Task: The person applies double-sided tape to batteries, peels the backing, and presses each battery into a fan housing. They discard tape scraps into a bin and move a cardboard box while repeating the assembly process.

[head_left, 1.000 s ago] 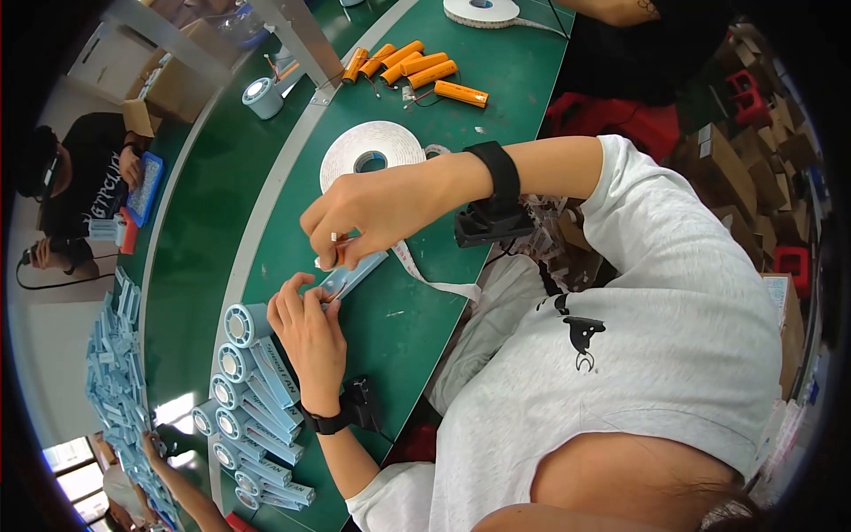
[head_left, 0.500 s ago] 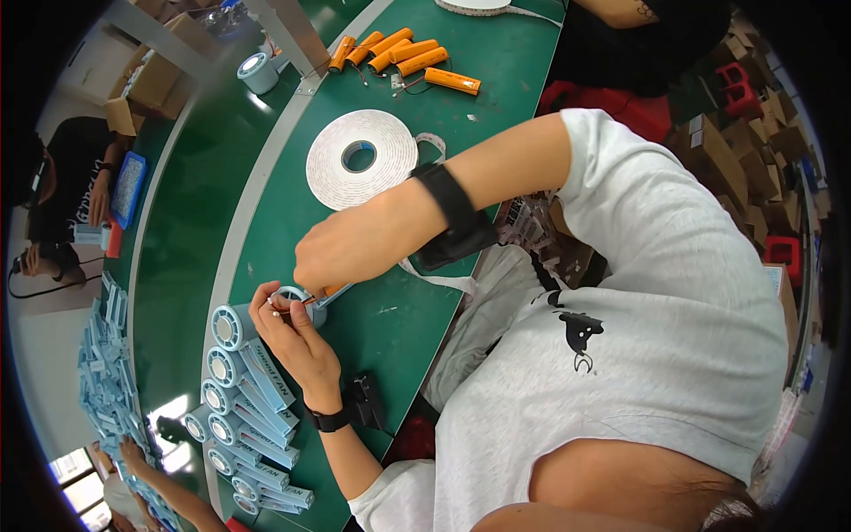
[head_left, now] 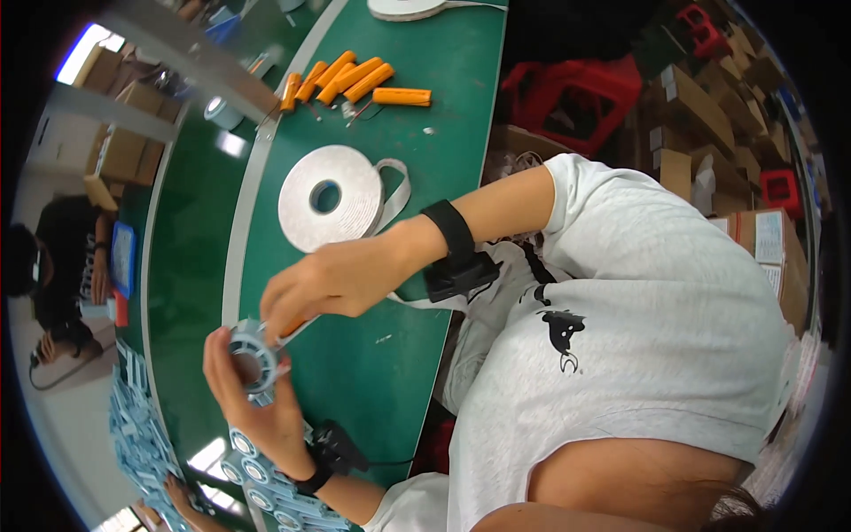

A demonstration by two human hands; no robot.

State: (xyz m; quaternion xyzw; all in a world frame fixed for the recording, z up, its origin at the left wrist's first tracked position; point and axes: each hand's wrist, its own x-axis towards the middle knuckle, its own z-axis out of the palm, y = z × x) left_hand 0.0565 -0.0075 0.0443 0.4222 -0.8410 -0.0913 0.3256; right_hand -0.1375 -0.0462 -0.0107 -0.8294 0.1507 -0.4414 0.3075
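My left hand (head_left: 264, 421) curls round the head of a light-blue handheld fan (head_left: 249, 359). The fan's ring-shaped opening shows between my thumb and fingers. Above it, my right hand (head_left: 332, 277) bends over the fan with its fingertips pinched at the rim. What the pinch holds is hidden under the fingers. An orange cylindrical battery (head_left: 296, 329) peeks out below my right fingertips, mostly covered. Just beyond my right hand lies a large roll of white tape (head_left: 301, 211), its loose strip trailing under my wrist. Finished-looking light-blue fans (head_left: 257, 471) lie in a row beyond my left wrist.
Several orange batteries (head_left: 402, 97) with thin wires lie at the far part of the green table (head_left: 372, 377). A metal post (head_left: 204, 58) rises by the table's rail. Across it are a co-worker (head_left: 66, 266) and a heap of light-blue parts (head_left: 137, 417). Red stools (head_left: 576, 102) stand right.
Both hands have shifted left and nearer in the picture. The fan has been lifted and turned, so its ring opening now shows. The whole view has also shifted.
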